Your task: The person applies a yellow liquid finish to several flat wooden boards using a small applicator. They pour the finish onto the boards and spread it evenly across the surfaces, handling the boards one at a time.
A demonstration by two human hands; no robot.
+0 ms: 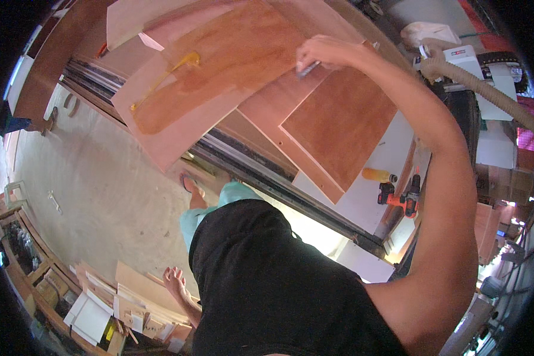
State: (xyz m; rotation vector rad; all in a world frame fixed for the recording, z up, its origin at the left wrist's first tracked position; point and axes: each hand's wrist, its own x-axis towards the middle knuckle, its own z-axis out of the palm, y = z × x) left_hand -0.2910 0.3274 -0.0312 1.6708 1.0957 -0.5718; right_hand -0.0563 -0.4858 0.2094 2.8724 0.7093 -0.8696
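My right hand [325, 52] reaches out over the bench, its fingers closed round a small flat scraper [308, 69] with a greyish blade. Beneath and to the left of it lies a large thin wood board [166, 139]. A wet brown film covers much of that board, with a thick streak of yellow glue [188, 59] across its left part. Just nearer than the scraper, a square brown panel [344, 124] rests on a longer pinkish board [261, 113]. My left hand [175, 280] hangs low at my left side, empty, its fingers loosely bent and apart.
An orange and black cordless drill [404, 199] and a yellow bottle [378, 175] are on the bench at right. A ribbed hose [474, 83] runs beyond my right arm. Wood offcuts [139, 291] and an open wooden box [26, 249] stand at lower left.
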